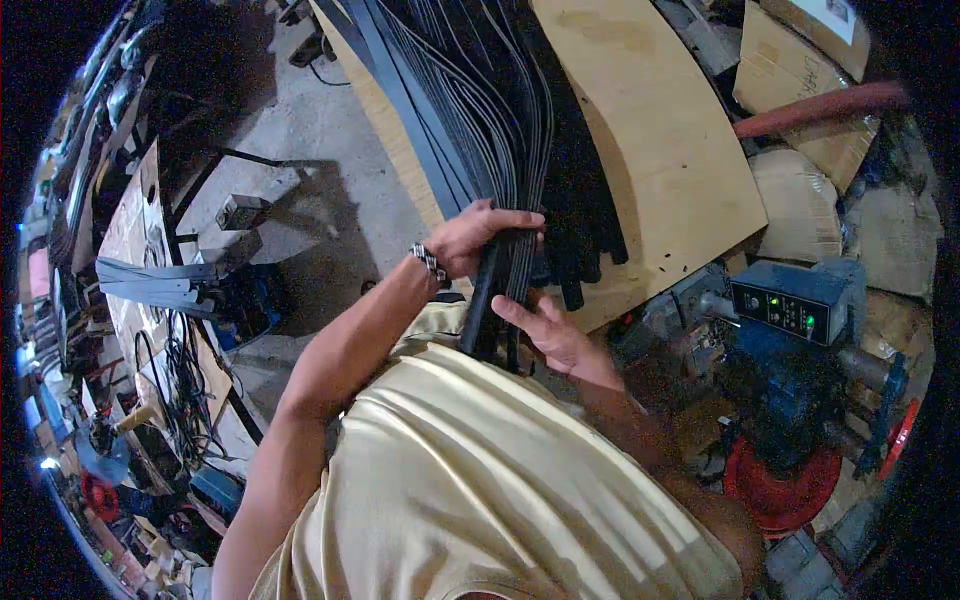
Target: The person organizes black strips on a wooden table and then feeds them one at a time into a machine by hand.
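Black strips [515, 150], bunched at near edge of wooden board [680, 150], wrapped by fingers of left hand [468, 240], touching thumb of right hand [558, 338] (its hold impossible to tell).

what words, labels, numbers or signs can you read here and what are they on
"DA...", handwritten on the cardboard at upper right; the remaining letters are unclear.
White label at the top right: too small and cut off to read.
Control box with green lights: panel markings too small to read.
Black strips: no text visible.
Nothing else is legible.
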Motion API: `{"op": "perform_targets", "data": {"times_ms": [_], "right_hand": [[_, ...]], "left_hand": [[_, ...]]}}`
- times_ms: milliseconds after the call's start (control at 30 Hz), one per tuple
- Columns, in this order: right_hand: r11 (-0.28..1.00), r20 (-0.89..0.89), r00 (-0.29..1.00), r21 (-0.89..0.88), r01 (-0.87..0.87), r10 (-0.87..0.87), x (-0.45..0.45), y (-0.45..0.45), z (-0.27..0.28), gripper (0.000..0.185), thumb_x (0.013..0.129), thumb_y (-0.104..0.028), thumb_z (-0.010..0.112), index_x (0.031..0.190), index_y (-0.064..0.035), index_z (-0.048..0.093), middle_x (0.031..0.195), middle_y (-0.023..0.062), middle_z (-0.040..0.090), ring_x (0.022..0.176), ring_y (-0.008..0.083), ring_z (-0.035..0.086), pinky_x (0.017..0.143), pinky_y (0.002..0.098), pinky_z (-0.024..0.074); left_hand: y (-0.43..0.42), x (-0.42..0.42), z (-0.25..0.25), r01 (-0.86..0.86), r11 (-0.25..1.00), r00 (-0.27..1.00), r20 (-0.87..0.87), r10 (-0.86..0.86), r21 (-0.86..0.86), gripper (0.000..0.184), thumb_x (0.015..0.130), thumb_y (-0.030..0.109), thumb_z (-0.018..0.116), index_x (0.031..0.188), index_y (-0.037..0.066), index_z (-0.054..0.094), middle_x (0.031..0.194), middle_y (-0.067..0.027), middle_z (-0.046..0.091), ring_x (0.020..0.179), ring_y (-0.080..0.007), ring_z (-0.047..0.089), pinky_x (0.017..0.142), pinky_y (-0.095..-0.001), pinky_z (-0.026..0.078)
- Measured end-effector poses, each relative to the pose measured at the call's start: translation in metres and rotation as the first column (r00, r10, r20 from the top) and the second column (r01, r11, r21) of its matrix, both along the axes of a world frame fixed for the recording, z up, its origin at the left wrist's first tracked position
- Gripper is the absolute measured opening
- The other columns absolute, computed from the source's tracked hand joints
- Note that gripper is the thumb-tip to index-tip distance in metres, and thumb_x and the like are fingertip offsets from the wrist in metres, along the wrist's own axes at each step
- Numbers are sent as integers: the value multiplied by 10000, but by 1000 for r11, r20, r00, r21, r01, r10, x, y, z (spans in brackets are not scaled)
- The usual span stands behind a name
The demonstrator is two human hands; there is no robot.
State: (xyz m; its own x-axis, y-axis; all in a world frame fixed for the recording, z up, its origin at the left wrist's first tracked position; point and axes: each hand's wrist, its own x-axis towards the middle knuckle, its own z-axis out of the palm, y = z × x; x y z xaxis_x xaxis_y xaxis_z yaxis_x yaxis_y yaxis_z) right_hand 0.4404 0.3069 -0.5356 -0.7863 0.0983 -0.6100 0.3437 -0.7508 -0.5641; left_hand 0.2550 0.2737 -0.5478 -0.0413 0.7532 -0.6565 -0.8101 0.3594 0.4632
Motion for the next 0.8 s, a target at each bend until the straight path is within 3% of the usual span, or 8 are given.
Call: {"op": "perform_targets", "data": {"times_ms": [100, 233, 333, 433, 533, 567, 667, 800], "right_hand": [[993, -42, 994, 57, 101, -99, -3, -7, -7, 461, 896, -247, 729, 1258, -64, 510, 1065, 43, 651, 961, 186, 642, 863, 353, 533], [995, -102, 990, -34, 99, -101, -19, -6, 11, 351, 933, -195, 669, 1197, -27, 509, 969, 136, 676, 797, 227, 705, 719, 366, 608], [991, 0, 992, -45, 123, -123, -15, -7, 18, 395, 933, -247, 670, 1227, -40, 506, 999, 112, 675, 878, 198, 688, 788, 354, 583], [969, 19, 989, 207, 138, -145, -11, 0, 2, 422, 923, -309, 674, 1242, -72, 531, 1034, 74, 671, 934, 166, 654, 825, 339, 536], [962, 221, 949, -106, 253, -225, -13, 26, 15, 429, 904, -335, 682, 1243, -100, 562, 1070, 40, 662, 953, 141, 621, 831, 322, 490], [957, 124, 957, -93, 275, -263, -15, 29, 18, 373, 881, -318, 707, 1165, -91, 625, 1035, 31, 666, 920, 144, 624, 796, 324, 486], [957, 86, 994, 286, 39, -66, -10, 32, -6, 356, 862, -331, 730, 1083, -59, 666, 982, 25, 675, 914, 137, 618, 811, 318, 483], [977, 102, 992, 191, -89, 71, -7, 41, 17, 368, 849, -316, 754, 1031, -6, 678, 960, 28, 685, 892, 131, 623, 833, 285, 487]], "left_hand": [[3, 0, 2, -3, 997, 998, 62, -2, 78, 209, 878, 115, 712, 1000, -45, 655, 879, -127, 699, 781, -209, 697, 721, -324, 607], [14, -4, -4, 55, 990, 996, 67, -64, 129, 227, 886, 135, 711, 1011, -45, 651, 907, -131, 702, 800, -205, 696, 738, -338, 606], [12, -5, -1, 32, 990, 990, 132, -50, 138, 229, 895, 140, 701, 1017, -46, 649, 917, -133, 706, 816, -204, 695, 744, -351, 605], [9, -6, -9, 37, 985, 987, 151, -62, 166, 222, 900, 135, 689, 1021, -47, 648, 944, -140, 711, 841, -215, 698, 752, -359, 603], [6, -8, -14, 49, 984, 991, 118, -70, 170, 217, 911, 131, 671, 1033, -48, 648, 977, -151, 711, 876, -226, 700, 773, -361, 598], [5, -8, -9, 57, 986, 992, 101, -73, 157, 239, 922, 150, 659, 1052, -51, 649, 993, -143, 712, 882, -224, 700, 791, -355, 593], [2, -7, 0, 80, 985, 993, 72, -92, 150, 284, 941, 184, 637, 1092, -57, 650, 1026, -131, 713, 893, -220, 702, 825, -341, 584], [1, -8, 0, 74, 985, 988, 125, -94, 156, 249, 924, 153, 657, 1063, -53, 651, 1002, -147, 711, 884, -226, 704, 815, -350, 590]]}}
